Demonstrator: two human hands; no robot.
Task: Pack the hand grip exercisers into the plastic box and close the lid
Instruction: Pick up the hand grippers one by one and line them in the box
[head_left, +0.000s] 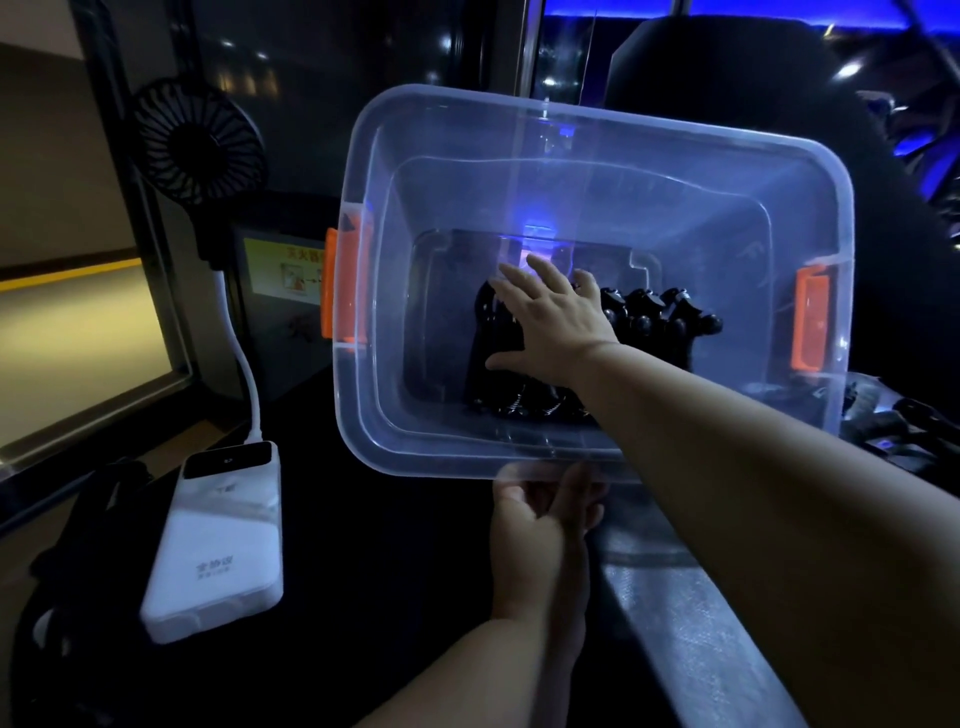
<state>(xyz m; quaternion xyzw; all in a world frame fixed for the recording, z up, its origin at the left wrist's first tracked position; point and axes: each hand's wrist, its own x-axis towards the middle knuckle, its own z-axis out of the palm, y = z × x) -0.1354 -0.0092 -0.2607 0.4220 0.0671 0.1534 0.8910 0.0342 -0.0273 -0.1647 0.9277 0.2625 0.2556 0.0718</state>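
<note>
While inside box (519, 130) — fingers (524, 286) splayed

Exercisers (613, 332) in box (597, 119)

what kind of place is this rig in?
Hard to say; probably a dim indoor desk or counter beside dark glass, lit by blue light. Cues: a clip fan cabled to a power bank, a yellow wall sign, and the plastic box.

A dim indoor workspace, its exact kind unclear: a dark desk (395, 571) carries a white power bank (215, 545) feeding a small clip fan (197, 137) by a white cable (244, 364). A yellow safety notice (283, 270) and blue-lit glass panels (613, 31) stand behind.
</note>
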